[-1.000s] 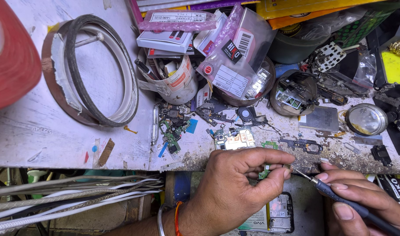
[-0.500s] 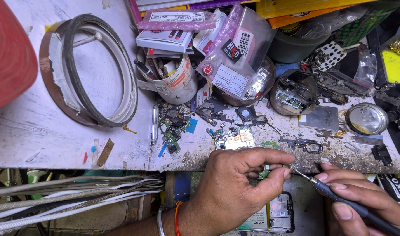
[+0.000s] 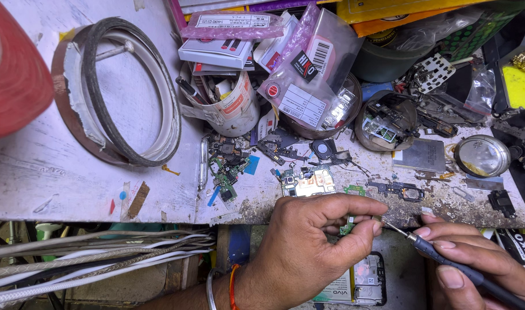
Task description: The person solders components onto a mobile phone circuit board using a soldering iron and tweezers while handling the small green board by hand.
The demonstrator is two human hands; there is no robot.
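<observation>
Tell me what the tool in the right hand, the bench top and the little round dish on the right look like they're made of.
Tool: thin bright metal tip in a dark matte grip, probably plastic or rubber. Bench top: white-painted surface, likely wood, scuffed and stained grey, worn at the edge. Round dish: shiny, reflective silver, apparently metal, perhaps with a glassy face.

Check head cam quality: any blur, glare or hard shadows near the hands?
Head view: left hand, right hand and screwdriver are sharp under even light, no hard shadows. The red object at upper left is blurred. Mild glare on the round metal lid and plastic bags.
</observation>
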